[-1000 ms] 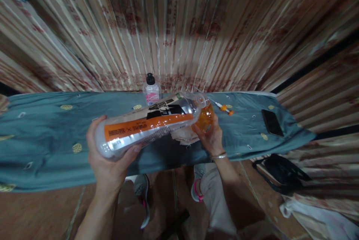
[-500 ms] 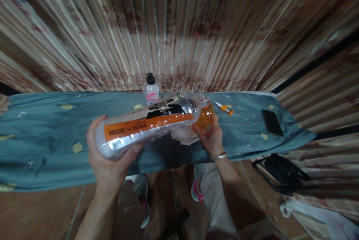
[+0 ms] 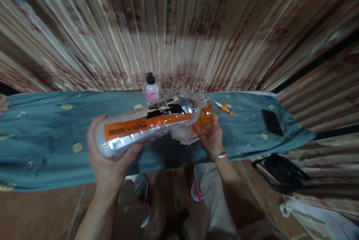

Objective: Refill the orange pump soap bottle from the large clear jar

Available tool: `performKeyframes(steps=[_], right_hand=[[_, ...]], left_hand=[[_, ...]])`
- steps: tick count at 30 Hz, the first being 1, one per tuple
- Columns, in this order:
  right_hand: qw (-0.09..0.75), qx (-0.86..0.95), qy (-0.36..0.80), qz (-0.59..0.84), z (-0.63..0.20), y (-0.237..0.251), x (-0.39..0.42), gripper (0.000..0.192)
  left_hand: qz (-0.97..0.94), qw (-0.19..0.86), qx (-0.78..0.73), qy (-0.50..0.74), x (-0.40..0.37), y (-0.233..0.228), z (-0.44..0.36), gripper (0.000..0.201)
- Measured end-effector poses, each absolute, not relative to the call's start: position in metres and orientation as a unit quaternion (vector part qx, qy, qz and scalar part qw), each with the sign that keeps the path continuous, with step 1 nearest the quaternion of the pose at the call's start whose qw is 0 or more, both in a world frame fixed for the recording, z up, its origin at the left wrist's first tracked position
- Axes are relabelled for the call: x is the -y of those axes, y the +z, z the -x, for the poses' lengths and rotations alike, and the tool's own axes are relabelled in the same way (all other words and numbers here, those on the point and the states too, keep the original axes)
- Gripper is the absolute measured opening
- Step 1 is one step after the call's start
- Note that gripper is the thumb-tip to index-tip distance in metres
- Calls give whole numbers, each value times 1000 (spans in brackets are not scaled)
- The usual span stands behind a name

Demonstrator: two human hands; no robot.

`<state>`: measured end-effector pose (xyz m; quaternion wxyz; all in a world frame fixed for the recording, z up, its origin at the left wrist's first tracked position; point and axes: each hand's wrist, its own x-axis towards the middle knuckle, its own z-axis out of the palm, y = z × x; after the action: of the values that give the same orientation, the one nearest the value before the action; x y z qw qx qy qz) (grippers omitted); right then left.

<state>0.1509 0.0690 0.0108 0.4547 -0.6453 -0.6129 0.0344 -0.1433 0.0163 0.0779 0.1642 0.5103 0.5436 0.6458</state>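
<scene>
The big bottle [image 3: 148, 122] with the orange-and-silver label is the landmark here. It is held above the teal cloth [image 3: 47, 127], tilted well over on its side, its base toward the left and its neck toward the right. The left hand [image 3: 108, 161] is closed around its base, thumb along the near side and fingers curled behind. At the other end, the right hand [image 3: 211, 133] grips a small orange container [image 3: 205, 117] right at the big bottle's neck. The bottle's mouth overlaps the container in this view; whether the two touch, or whether liquid is passing, I cannot tell.

Behind the big bottle stands a clear bottle with a black top [image 3: 152, 92]. Below its neck lies a pale crumpled piece [image 3: 185, 135], partly hidden. Beyond its mouth, to the right, is a white-and-orange syringe-like item [image 3: 223, 107], and well apart on that same side lies a dark phone [image 3: 272, 122].

Compared with half a second ago, I see no clear change: both hands keep their grips, and the big bottle holds the same tilt.
</scene>
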Motion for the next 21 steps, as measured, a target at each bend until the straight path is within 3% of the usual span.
performKeyframes(steps=[21], right_hand=[[460, 610, 26, 645, -151, 9, -70, 78]], left_hand=[[-506, 176, -530, 657, -17, 79, 143, 100]])
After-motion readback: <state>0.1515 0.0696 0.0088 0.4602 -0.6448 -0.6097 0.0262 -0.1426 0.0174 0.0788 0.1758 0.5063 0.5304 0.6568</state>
